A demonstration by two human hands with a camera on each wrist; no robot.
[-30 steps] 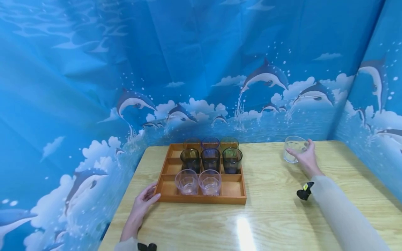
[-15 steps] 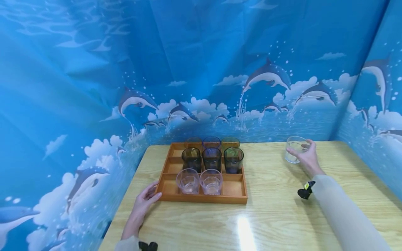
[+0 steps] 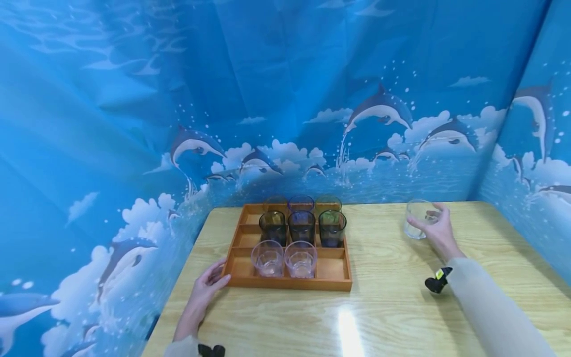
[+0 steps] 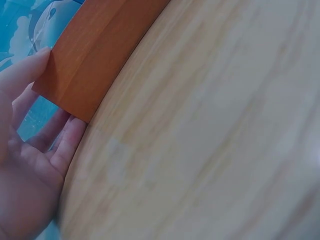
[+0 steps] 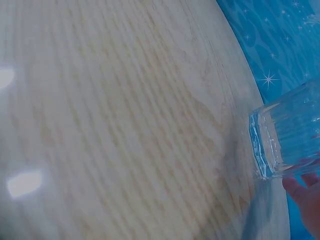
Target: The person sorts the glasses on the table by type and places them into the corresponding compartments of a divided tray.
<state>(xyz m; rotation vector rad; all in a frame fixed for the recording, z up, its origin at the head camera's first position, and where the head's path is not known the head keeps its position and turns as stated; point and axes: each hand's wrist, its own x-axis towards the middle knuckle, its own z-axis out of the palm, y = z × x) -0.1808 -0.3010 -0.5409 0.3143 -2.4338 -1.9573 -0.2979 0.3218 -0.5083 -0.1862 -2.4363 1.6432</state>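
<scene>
At the far right of the table, my right hand [image 3: 439, 232] grips a clear drinking glass [image 3: 414, 220] between thumb and fingers. In the right wrist view the glass [image 5: 292, 132] has its base close over the tabletop, with fingertips along its side. On the left, my left hand [image 3: 204, 289] holds the front left corner of a divided wooden tray [image 3: 290, 283], thumb at the front edge. The tray's front row bears two clear glasses [image 3: 269, 262]. Its middle row has three dark tinted glasses [image 3: 302, 229]. Behind them, partly hidden, are three lighter tinted glasses [image 3: 301, 203].
The front row's right section [image 3: 332, 267] shows bare wood. Pale wood-grain tabletop [image 3: 383, 277] lies between the tray and the right hand. A blue dolphin-printed curtain [image 3: 285, 99] hangs behind the table and along both sides.
My right hand has moved slightly toward me with the clear glass. My left hand stays on the tray corner, and the tray has not moved on the table.
</scene>
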